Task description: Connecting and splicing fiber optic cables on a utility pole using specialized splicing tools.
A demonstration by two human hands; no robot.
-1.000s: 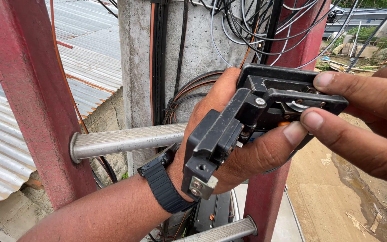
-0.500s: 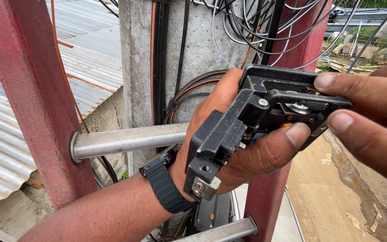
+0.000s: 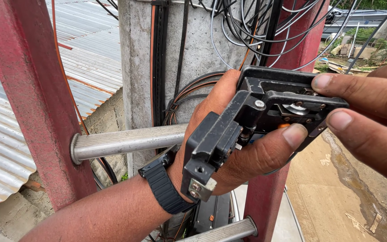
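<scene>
My left hand (image 3: 242, 148) is shut around a black hinged metal tool (image 3: 247, 121) with a silver screw and a small wheel inside; the thumb presses across its lower front. A black watch (image 3: 162, 186) sits on that wrist. My right hand (image 3: 372, 116) comes in from the right, its fingertips touching the tool's right end at the top and at the lower corner. The tool is held in front of a grey concrete pole (image 3: 193, 62) hung with many black cables (image 3: 265, 31).
A red ladder rail (image 3: 32, 103) runs down the left, a second red rail (image 3: 265, 197) behind the tool. Metal rungs (image 3: 126, 141) cross between them. Corrugated roofing (image 3: 90, 58) lies below left, a concrete ground surface (image 3: 337, 197) far below right.
The tool has tilted slightly and shifted a little to the right in my left hand. My right fingers have moved their hold along its right end.
</scene>
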